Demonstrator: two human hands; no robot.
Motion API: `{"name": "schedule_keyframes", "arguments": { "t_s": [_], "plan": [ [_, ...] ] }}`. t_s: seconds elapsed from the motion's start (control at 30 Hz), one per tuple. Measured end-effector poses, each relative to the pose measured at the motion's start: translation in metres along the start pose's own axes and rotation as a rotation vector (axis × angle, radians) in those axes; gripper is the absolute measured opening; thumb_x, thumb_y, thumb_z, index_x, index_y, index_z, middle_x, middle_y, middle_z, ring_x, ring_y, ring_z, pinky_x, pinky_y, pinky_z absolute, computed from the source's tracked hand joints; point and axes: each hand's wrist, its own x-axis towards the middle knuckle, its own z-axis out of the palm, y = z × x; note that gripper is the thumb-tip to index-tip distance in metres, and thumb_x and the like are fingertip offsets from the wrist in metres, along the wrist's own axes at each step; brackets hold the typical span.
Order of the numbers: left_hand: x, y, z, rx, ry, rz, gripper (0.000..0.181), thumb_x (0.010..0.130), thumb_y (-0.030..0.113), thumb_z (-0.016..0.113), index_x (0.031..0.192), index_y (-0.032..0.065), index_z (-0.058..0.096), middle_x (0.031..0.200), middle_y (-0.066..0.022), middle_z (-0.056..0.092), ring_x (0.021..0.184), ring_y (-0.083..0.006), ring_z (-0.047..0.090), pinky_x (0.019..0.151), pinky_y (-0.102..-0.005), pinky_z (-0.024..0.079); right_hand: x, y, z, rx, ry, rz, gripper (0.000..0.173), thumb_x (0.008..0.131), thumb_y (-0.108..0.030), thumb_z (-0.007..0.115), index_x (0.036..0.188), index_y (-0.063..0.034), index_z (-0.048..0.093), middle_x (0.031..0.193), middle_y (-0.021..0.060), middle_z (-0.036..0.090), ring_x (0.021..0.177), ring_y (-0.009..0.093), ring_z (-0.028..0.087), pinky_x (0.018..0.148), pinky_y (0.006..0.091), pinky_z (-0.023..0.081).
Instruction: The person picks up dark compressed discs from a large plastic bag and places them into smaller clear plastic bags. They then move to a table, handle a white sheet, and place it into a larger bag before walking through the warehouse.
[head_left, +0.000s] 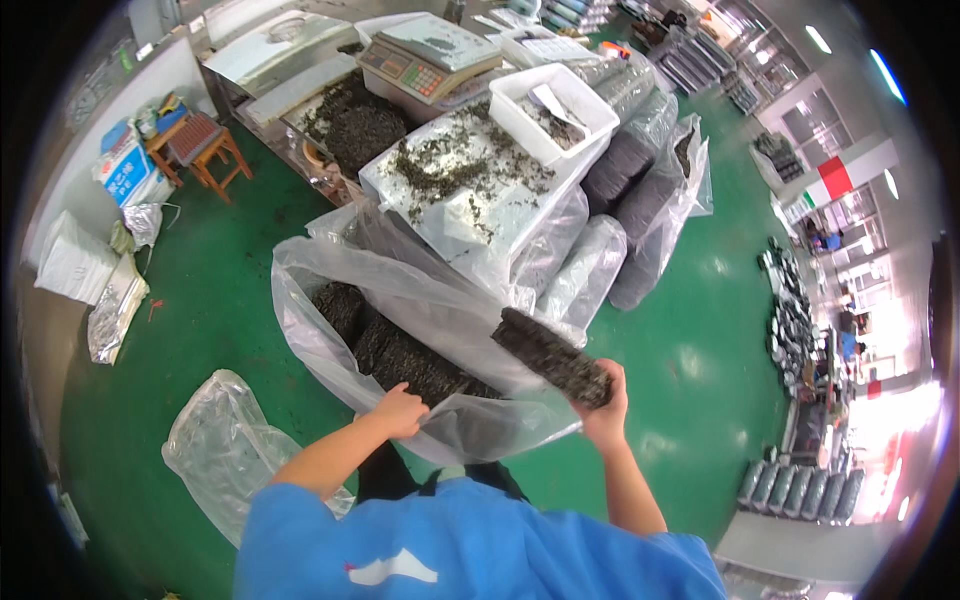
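My right hand (609, 420) grips one end of a dark, rough bundle (551, 356) that looks like stacked dried seaweed sheets. The bundle is held aloft, tilted, over the right side of a large clear plastic bag (300, 259). My left hand (403, 411) holds the bag's near rim, with the index finger reaching over its edge. Inside the open bag lie more dark bundles (405, 364), packed side by side; folds of plastic hide the lower right part of them.
A white table or box top (517, 196) strewn with dark flakes stands ahead. On it are a white tray (551, 154) with a scoop and, behind, a digital scale (424, 64). Filled bags (637, 202) stand right. Another plastic bag (217, 427) lies on the green floor, left; a wooden stool (210, 150) is beyond.
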Motion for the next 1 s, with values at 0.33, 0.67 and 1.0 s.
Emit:
{"name": "schedule_keyframes", "arguments": {
  "t_s": [0.33, 0.67, 1.0],
  "plan": [
    [-0.138, -0.030, 0.002, -0.207, -0.001, 0.454, 0.037, 0.075, 0.011, 0.057, 0.112, 0.0161, 0.060, 0.082, -0.0083, 0.055, 0.081, -0.0281, 0.058, 0.077, -0.0383, 0.044, -0.017, -0.074, 0.133, -0.335, -0.279, -0.443, 0.059, 0.049, 0.005, 0.063, 0.107, -0.0106, 0.060, 0.108, 0.0117, 0.054, 0.108, 0.033, 0.053, 0.096, 0.0522, 0.040],
    [-0.096, -0.032, -0.042, -1.518, 0.035, 0.046, 0.074, 0.080, 0.039, 0.072, 0.135, 0.0055, 0.037, 0.126, -0.0096, 0.051, 0.115, -0.0237, 0.051, 0.097, -0.0411, 0.042, -0.063, -0.078, 0.177, -0.475, 0.018, -0.386, 0.051, 0.057, -0.004, 0.061, 0.106, -0.0145, 0.062, 0.110, 0.0111, 0.056, 0.108, 0.032, 0.053, 0.096, 0.0509, 0.037],
    [-0.076, 0.005, -0.070, -1.837, 0.281, -0.096, 0.083, 0.074, 0.047, 0.074, 0.134, 0.0049, 0.037, 0.130, -0.0065, 0.048, 0.120, -0.0197, 0.047, 0.100, -0.0364, 0.040, -0.080, -0.084, 0.202, -0.080, -0.127, 0.077, 0.055, 0.063, -0.025, 0.081, 0.108, -0.0069, 0.054, 0.132, 0.0203, 0.047, 0.117, 0.037, 0.047, 0.097, 0.0438, 0.038]
  ]
}}
